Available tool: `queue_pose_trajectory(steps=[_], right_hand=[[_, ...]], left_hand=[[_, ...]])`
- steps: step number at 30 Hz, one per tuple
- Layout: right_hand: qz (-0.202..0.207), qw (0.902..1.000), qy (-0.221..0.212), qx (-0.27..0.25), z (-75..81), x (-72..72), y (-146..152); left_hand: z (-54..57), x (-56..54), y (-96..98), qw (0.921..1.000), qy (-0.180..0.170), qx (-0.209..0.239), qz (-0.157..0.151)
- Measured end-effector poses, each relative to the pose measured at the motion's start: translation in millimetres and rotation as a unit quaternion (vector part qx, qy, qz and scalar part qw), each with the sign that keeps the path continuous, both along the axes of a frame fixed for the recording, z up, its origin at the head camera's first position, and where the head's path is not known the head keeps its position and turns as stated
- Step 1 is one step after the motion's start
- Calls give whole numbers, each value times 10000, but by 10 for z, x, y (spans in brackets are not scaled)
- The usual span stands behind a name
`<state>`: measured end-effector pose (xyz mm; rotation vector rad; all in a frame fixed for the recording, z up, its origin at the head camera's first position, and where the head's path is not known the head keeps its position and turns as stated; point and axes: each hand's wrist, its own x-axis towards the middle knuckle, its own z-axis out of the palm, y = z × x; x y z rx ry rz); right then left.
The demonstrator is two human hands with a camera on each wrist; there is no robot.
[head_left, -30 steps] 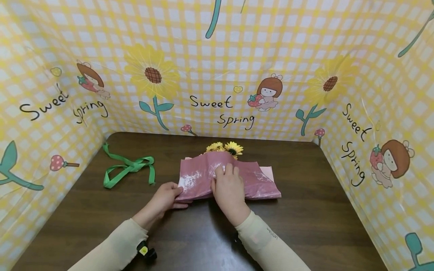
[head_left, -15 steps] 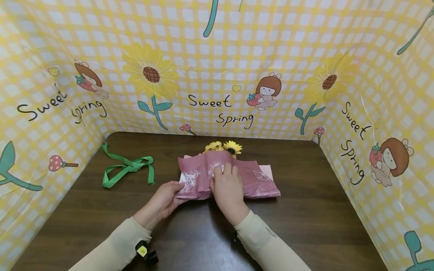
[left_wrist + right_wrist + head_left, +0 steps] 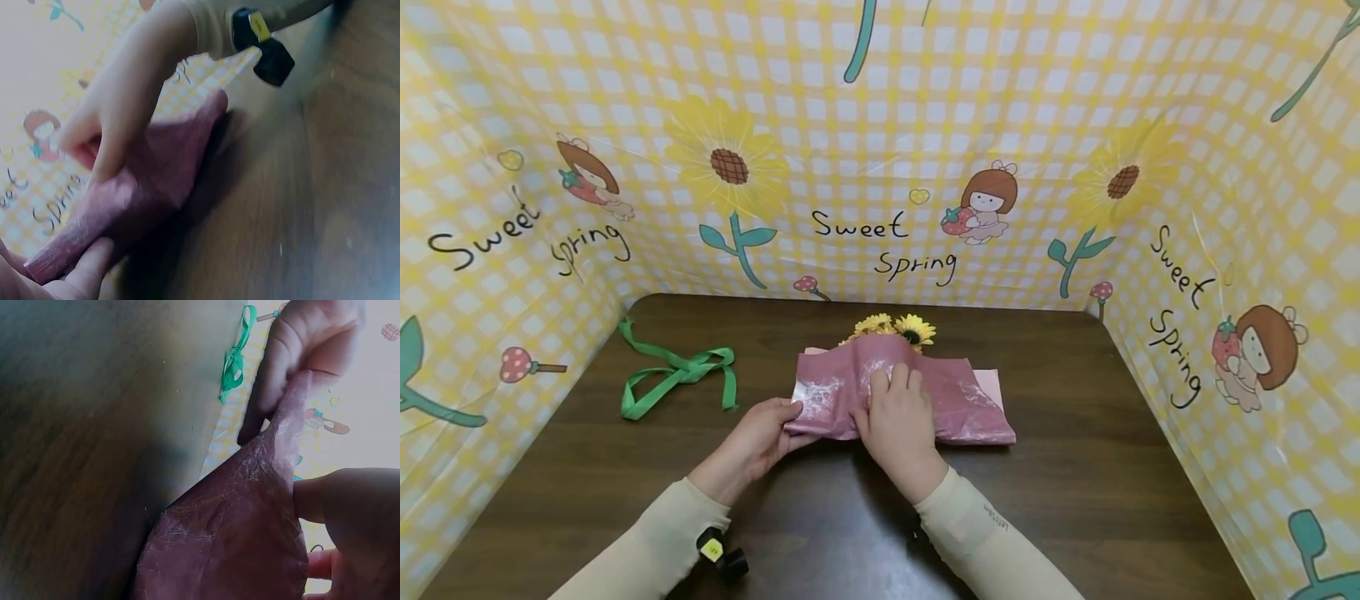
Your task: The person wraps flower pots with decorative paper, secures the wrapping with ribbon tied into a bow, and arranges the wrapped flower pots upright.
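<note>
Mauve-pink wrapping paper (image 3: pixel 968 408) with whitish scuffs lies folded over a bunch of yellow flowers (image 3: pixel 916 331), whose heads show past its far edge. Their stems are hidden. My left hand (image 3: pixel 752 442) pinches the paper's near left corner, thumb on top and fingers underneath. Over the middle of the paper, my right hand (image 3: pixel 898 429) grips it with bent fingers, the thumb set toward the left. In the right wrist view, the mauve wrap (image 3: pixel 219 550) rises in a fold toward the left hand (image 3: pixel 306 350). A paler pink sheet (image 3: pixel 990 384) sticks out at the right.
A loosely looped green ribbon (image 3: pixel 681 371) lies on the dark wooden table (image 3: pixel 1060 483) to the left. Checked yellow cloth walls (image 3: pixel 880 150) enclose the table's back and both sides. A small black device (image 3: pixel 721 552) is strapped at the left sleeve.
My left hand has shifted its hold on the paper's left corner, lifting and then lowering it slightly. The right thumb has spread a little leftward; the flowers look unmoved.
</note>
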<state>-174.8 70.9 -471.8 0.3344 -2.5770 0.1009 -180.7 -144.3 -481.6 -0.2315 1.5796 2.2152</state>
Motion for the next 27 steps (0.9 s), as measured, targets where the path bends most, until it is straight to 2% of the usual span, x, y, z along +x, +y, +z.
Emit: queue_pose_trajectory(steps=[7,10,12,15,18,21,27], right_hand=[[-139,9995,-164,238,-2,8,-18],[-162,9990,-207,372,-13,8,-12],[-121,9991,-140,372,-18,4,-3],[-44,9994,37,335,-20,-2,8],[10,9994,185,299,-12,-3,5],[3,9993,215,301,-5,-4,-10],[-26,9993,230,305,1,-18,-35]], left_hand=[[-121,-28,-66,9993,-150,34,-347],[-129,-20,-55,9989,-29,-320,-352],[-120,-13,-40,9960,168,-817,-322],[-83,2,-5,9857,516,-1593,-200],[-32,10,37,9750,885,-2033,-118],[35,19,84,9702,1110,-2152,1],[179,35,154,9662,1442,-2137,-41]])
